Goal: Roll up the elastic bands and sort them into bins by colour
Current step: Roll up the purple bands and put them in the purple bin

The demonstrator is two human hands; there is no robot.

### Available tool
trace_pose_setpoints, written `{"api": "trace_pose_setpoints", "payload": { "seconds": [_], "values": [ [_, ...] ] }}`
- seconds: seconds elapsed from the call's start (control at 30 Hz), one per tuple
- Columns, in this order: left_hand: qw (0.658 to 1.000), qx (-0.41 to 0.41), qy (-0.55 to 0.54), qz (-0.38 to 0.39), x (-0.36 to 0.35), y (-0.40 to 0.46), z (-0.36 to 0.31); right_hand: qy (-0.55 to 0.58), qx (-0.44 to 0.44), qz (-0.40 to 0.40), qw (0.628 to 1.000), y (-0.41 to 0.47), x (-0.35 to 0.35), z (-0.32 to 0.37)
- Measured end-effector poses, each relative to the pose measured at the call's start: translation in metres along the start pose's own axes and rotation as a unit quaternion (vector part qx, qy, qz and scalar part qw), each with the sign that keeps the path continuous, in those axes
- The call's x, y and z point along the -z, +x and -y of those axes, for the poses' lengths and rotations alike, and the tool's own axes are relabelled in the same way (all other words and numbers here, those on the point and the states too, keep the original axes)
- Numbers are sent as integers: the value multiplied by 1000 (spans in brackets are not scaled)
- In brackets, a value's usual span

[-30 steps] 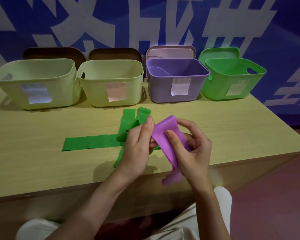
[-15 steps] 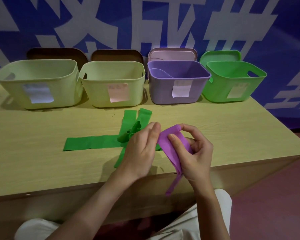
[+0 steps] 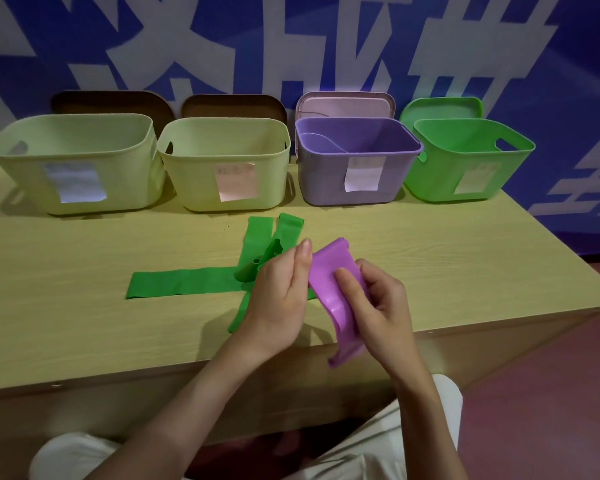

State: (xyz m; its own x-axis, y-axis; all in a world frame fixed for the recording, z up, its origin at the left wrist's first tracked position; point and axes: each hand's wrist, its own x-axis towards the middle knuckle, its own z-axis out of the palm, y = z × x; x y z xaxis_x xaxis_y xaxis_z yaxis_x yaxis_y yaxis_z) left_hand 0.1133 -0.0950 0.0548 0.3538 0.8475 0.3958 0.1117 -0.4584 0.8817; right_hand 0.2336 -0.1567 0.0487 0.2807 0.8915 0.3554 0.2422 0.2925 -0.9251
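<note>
A purple elastic band (image 3: 336, 289) is held between both hands above the table's front edge. My left hand (image 3: 279, 299) pinches its upper left side. My right hand (image 3: 374, 306) grips it from the right with a finger laid across its face. The band's tail hangs down past the edge. Green elastic bands (image 3: 187, 284) lie crossed on the table behind my left hand, partly hidden by it. Along the back stand a purple bin (image 3: 357, 161) and a green bin (image 3: 468, 159).
Two pale yellow-green bins (image 3: 73, 161) (image 3: 222, 161) stand at the back left, each with a paper label. Lids lean against the blue wall behind all the bins. The wooden table (image 3: 66, 317) ends at a front edge near my knees.
The purple band's top has opened wider and stands taller between my hands. Its hanging tail is shorter and broader than half a second ago. The green bands have not moved.
</note>
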Motion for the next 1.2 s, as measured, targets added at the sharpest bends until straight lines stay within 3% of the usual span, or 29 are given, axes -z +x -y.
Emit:
{"api": "trace_pose_setpoints", "payload": {
  "seconds": [0.2,0.33,0.57,0.67,0.83,1.03,1.13,1.2],
  "values": [
    [995,68,-75,16,2,1,-9,-97,49,-34,993,1,2,4],
    [966,170,-187,58,2,0,-19,-59,52,-58,995,1,2,3],
    [955,184,-213,95,3,0,-19,-14,61,-61,996,3,3,9],
    [969,158,-166,90,1,4,-16,-7,63,-71,996,4,3,10],
    [998,38,-14,51,0,1,1,-5,33,-85,996,1,-1,8],
    [990,-88,97,47,4,-6,9,11,25,-82,996,0,-3,6],
    [992,-89,92,6,0,-7,12,14,6,-63,998,-2,-5,4],
    [998,-40,41,-8,0,-6,12,22,-5,-43,999,-2,-4,3]
  ]
}}
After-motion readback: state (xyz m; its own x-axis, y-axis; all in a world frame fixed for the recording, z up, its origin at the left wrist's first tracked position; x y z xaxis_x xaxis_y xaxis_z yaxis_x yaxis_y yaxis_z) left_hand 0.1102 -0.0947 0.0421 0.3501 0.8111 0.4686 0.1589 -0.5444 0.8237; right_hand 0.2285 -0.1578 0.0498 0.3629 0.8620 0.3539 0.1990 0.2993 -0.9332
